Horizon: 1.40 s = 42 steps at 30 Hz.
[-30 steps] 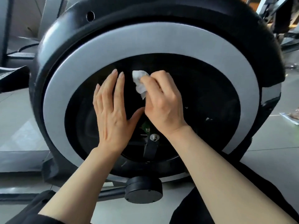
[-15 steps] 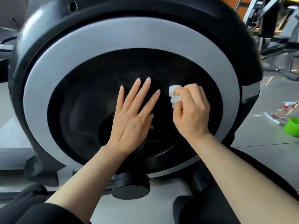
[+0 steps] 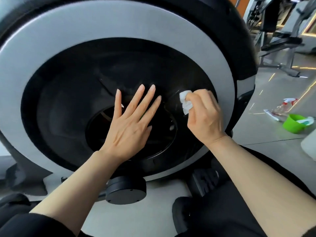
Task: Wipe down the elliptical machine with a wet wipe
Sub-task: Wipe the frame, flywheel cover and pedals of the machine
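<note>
- Black and grey fill the head view: the elliptical machine (image 3: pixel 119 28) has a big round cover with a wide grey ring (image 3: pixel 102 19) around a black disc (image 3: pixel 68 93).
- The left hand (image 3: pixel 128 125) lies flat on the black disc near its middle, with its 4 fingers straight and spread apart, holding nothing.
- The right hand (image 3: pixel 205 117) has its fingers curled and pinches a small white wet wipe (image 3: pixel 185 101).
- The wet wipe is bunched up and pressed on the black disc, just to the right of the left hand's fingertips and close to the inner edge of the grey ring.
- Both forearms are bare, and dark sleeves show at the bottom of the picture.
- A round black foot (image 3: pixel 125 190) of the machine sits under the cover on the grey floor (image 3: pixel 273 93).
- On the floor to the right, well apart from the machine, sits a green bowl (image 3: pixel 294 124) with a spray bottle (image 3: pixel 283 105) lying near it.
- More gym machines (image 3: pixel 280 41) stand farther back on the right, too blurry to tell apart.
</note>
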Tool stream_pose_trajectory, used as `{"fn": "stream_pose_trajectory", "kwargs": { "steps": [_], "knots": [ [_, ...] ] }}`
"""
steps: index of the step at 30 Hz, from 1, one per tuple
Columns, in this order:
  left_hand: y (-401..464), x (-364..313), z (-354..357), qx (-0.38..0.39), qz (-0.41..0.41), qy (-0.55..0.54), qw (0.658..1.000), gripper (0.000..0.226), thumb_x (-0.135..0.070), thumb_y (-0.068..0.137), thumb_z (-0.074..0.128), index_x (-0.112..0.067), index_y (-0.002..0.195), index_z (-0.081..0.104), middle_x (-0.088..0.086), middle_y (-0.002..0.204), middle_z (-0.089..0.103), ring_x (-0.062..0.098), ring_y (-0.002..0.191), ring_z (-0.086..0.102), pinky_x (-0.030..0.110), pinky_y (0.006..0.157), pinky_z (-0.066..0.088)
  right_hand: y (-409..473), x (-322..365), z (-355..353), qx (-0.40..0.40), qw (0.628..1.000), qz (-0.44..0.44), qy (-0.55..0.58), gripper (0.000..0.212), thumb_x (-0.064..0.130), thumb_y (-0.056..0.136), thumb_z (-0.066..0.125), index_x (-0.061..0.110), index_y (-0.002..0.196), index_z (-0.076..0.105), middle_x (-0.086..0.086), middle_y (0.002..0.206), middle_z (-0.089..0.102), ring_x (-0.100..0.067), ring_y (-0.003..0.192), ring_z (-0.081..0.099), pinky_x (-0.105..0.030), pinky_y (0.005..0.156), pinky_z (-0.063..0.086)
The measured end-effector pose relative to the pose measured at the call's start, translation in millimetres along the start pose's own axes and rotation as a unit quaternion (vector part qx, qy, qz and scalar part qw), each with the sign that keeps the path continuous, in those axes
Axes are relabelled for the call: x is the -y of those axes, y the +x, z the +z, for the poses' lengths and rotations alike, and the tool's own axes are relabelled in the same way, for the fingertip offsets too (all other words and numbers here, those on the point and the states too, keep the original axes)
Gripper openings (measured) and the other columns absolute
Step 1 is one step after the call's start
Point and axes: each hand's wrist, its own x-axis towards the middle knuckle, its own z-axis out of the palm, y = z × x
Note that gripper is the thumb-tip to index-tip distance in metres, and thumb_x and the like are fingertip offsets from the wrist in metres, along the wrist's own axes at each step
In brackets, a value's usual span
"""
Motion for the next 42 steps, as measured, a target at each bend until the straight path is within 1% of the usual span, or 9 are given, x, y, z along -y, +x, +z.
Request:
{"fn": "stream_pose_trajectory", "kwargs": {
  "steps": [4,10,15,19,22,25,29,35,42],
  "knots": [
    [2,-6,-3,0.023,-0.001,0.011,1.0,0.084,-0.016,0.081,0.069,-0.009,0.153,0.026,0.009,0.162,0.014,0.025,0.15,0.005,0.063,0.114,-0.009,-4,-1,1,-0.036,0.993,0.109,0.015,0.024,-0.007,0.083,0.041,-0.003,0.092,0.063,-0.012,0.094,0.053,-0.03,0.075,0.056,-0.032,0.064,0.05],
    [-6,-23,-1,0.081,0.026,0.009,0.996,0.081,-0.015,0.081,0.067,-0.01,0.152,0.028,0.008,0.163,0.012,0.023,0.151,0.006,0.061,0.115,-0.009,-23,2,-1,0.072,0.997,-0.016,0.02,0.026,-0.008,0.08,0.04,-0.002,0.087,0.064,-0.014,0.082,0.057,-0.027,0.069,0.053,-0.036,0.056,0.052],
    [-18,-35,-3,0.104,0.001,0.003,0.995,0.077,-0.014,0.08,0.065,-0.007,0.15,0.034,0.008,0.162,0.016,0.022,0.15,0.012,0.055,0.119,-0.003,-20,-3,-8,0.026,0.991,0.127,0.034,0.023,-0.005,0.079,0.041,0.0,0.089,0.062,-0.014,0.087,0.056,-0.025,0.073,0.053,-0.023,0.061,0.042],
    [-19,-44,-4,0.092,-0.006,-0.062,0.994,0.062,-0.004,0.074,0.069,0.0,0.135,0.053,0.015,0.136,0.054,0.029,0.12,0.05,0.04,0.108,0.034,-44,1,-4,0.165,0.985,-0.011,0.053,0.025,-0.008,0.074,0.044,-0.001,0.09,0.062,-0.014,0.088,0.056,-0.029,0.075,0.056,-0.034,0.054,0.054],
    [-15,-46,-12,0.161,-0.067,-0.132,0.976,0.058,-0.009,0.083,0.066,-0.006,0.138,0.049,0.008,0.125,0.057,0.029,0.111,0.056,0.038,0.092,0.048,-35,-8,-13,0.161,0.984,0.06,0.056,0.03,-0.019,0.066,0.057,-0.001,0.089,0.061,-0.015,0.088,0.056,-0.03,0.074,0.058,-0.032,0.05,0.052],
    [-2,-46,-10,0.222,-0.208,-0.283,0.91,0.064,-0.014,0.089,0.065,-0.009,0.146,0.036,0.003,0.131,0.056,0.017,0.12,0.055,0.031,0.102,0.045,-27,-9,-19,0.096,0.979,0.17,0.058,0.025,-0.017,0.073,0.062,-0.001,0.093,0.06,-0.016,0.091,0.056,-0.029,0.074,0.056,-0.025,0.063,0.042],
    [30,-66,-10,0.182,-0.45,-0.549,0.681,0.019,-0.015,0.096,0.058,-0.012,0.114,0.061,0.001,0.105,0.066,0.019,0.107,0.064,0.034,0.1,0.05,-39,3,-11,0.172,0.98,0.048,0.082,0.026,-0.015,0.072,0.064,0.0,0.093,0.06,-0.015,0.09,0.054,-0.029,0.074,0.055,-0.03,0.057,0.048],
    [40,-84,-3,0.131,-0.5,-0.596,0.614,0.015,-0.009,0.098,0.049,-0.019,0.097,0.06,0.003,0.1,0.065,0.015,0.102,0.063,0.029,0.094,0.049,-16,7,-12,0.089,0.962,0.231,0.118,0.02,-0.004,0.086,0.055,-0.001,0.105,0.055,-0.017,0.101,0.056,-0.03,0.079,0.056,-0.026,0.065,0.037],
    [51,-80,7,0.107,-0.525,-0.621,0.571,0.015,-0.002,0.097,0.047,-0.011,0.085,0.051,0.013,0.091,0.058,0.024,0.089,0.057,0.04,0.086,0.054,-36,21,-11,0.141,0.967,0.169,0.129,0.017,-0.004,0.084,0.057,0.002,0.1,0.056,-0.013,0.095,0.056,-0.028,0.075,0.056,-0.032,0.059,0.042]
  ]
}}
